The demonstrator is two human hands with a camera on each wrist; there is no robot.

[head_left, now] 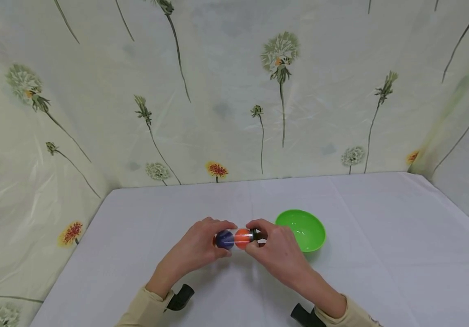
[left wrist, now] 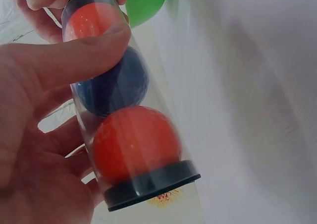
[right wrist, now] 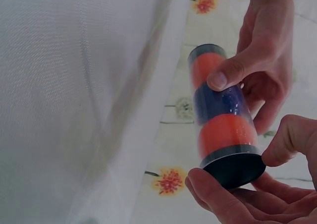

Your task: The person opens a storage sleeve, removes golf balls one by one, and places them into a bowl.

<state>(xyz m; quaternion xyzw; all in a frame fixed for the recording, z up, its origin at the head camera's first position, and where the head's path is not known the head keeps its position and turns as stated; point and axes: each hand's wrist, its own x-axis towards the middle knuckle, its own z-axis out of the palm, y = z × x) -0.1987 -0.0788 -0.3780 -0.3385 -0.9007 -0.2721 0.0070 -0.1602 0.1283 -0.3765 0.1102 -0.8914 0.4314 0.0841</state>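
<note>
1. A white table stands before a curtain printed with dandelions.
2. A green bowl sits on the table, just beside the right hand.
3. The left hand wraps one end of a clear tube, thumb pressed along its side and fingers curled behind it.
4. The right hand pinches the tube's other end, fingertips set round the black cap.
5. The tube is held level above the table, between both hands, near the bowl.
6. Inside it sit three balls in a row: an orange ball, a blue ball, and another orange ball.
</note>
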